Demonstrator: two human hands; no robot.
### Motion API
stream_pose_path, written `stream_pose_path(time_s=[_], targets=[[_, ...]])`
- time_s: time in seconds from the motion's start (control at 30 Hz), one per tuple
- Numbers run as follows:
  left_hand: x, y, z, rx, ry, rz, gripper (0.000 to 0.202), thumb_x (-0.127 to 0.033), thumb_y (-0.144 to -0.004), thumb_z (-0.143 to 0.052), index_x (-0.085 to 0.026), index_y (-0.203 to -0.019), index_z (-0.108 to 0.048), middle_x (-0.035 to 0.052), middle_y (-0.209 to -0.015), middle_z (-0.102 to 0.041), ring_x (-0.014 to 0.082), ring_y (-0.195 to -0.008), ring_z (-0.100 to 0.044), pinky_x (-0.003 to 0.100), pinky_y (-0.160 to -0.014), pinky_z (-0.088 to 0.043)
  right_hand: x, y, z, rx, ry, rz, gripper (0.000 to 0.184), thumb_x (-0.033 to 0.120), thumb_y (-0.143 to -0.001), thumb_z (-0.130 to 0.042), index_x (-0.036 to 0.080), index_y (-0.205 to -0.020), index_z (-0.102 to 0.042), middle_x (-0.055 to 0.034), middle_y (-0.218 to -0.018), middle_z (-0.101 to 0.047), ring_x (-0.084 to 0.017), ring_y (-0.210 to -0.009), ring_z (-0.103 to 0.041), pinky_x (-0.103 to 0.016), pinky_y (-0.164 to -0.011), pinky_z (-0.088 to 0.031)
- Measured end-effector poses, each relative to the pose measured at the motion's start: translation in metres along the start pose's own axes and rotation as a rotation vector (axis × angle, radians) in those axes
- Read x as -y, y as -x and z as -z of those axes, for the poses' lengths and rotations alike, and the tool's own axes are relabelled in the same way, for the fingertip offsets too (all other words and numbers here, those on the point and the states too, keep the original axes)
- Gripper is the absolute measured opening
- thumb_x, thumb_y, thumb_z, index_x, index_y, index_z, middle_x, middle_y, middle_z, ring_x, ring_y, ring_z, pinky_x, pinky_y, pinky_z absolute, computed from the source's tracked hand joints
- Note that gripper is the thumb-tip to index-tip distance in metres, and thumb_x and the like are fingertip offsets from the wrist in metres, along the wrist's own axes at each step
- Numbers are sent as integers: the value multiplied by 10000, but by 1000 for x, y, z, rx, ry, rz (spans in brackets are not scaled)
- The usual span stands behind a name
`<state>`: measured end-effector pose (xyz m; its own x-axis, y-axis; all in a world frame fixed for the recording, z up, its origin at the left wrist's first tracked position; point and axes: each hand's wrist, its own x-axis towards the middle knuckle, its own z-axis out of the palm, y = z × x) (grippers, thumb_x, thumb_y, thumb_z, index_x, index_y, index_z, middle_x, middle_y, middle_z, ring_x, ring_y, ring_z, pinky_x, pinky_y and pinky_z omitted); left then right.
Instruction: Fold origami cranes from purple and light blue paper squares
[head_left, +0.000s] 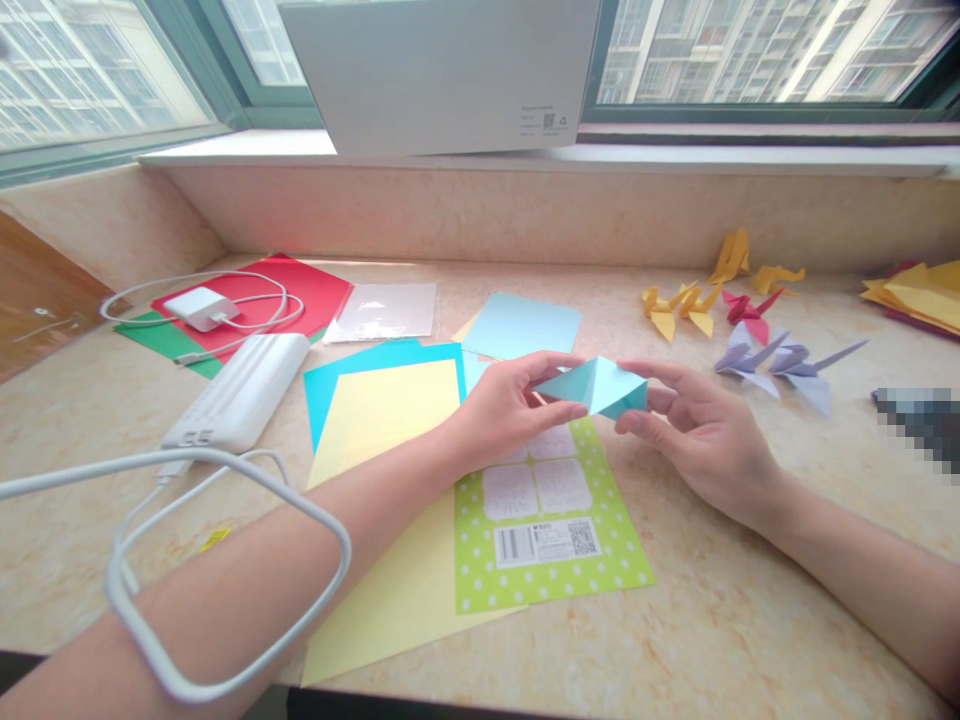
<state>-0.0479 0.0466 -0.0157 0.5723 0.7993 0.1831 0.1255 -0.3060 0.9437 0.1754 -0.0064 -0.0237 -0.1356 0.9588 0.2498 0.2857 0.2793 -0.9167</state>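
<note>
A partly folded light blue paper piece (pixel 598 385) is held above the table between both hands. My left hand (pixel 504 408) pinches its left corner with thumb and fingers. My right hand (pixel 701 430) grips its right end, fingers curled around it. Under the hands lie a green dotted sheet (pixel 551 570) with a barcode label, a yellow sheet (pixel 382 420), a cyan sheet (pixel 322 382) and a pale blue sheet (pixel 521 325).
Folded paper cranes, yellow (pixel 679 305), red (pixel 748 310) and lilac (pixel 784 362), lie at the right. A white power bank (pixel 240 390), a charger (pixel 201 307) on red paper, and a white cable (pixel 225 470) over my left forearm sit at the left. A grey box (pixel 442 70) stands on the windowsill.
</note>
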Motion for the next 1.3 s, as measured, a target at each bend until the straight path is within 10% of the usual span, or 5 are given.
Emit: stream_pose_path(time_s=[0.2, 0.83, 1.3], targets=[[0, 2, -2, -15, -26, -24, 445, -265, -837, -704, -126, -1251, -619, 66, -914, -711, 99, -698, -601, 224, -649, -511, 2, -2, 2, 92, 237, 204, 349, 193, -962, -530, 367, -1220, -688, -23, -1292, -608, -225, -1211, -578, -383, -1019, -497], [-5, 0, 1, 65, 200, 89, 293, -324, -924, -591, -108, -1077, -716, 83, -891, -737, 128, -744, -652, 244, -693, -518, 2, 2, 1, 144, 354, 361, 470, 56, -929, -496, 337, -1271, -656, -57, -1305, -511, -113, -744, -610, -332, -672, -543], [6, -1, -2, 31, 190, 35, 327, -287, -865, -686, -120, -1146, -671, 73, -897, -730, 119, -752, -647, 219, -647, -498, 4, 3, -2, 143, 342, 294, 430, 177, -935, -584, 387, -1309, -615, -13, -1187, -653, -178, -1035, -640, -274, -747, -579]])
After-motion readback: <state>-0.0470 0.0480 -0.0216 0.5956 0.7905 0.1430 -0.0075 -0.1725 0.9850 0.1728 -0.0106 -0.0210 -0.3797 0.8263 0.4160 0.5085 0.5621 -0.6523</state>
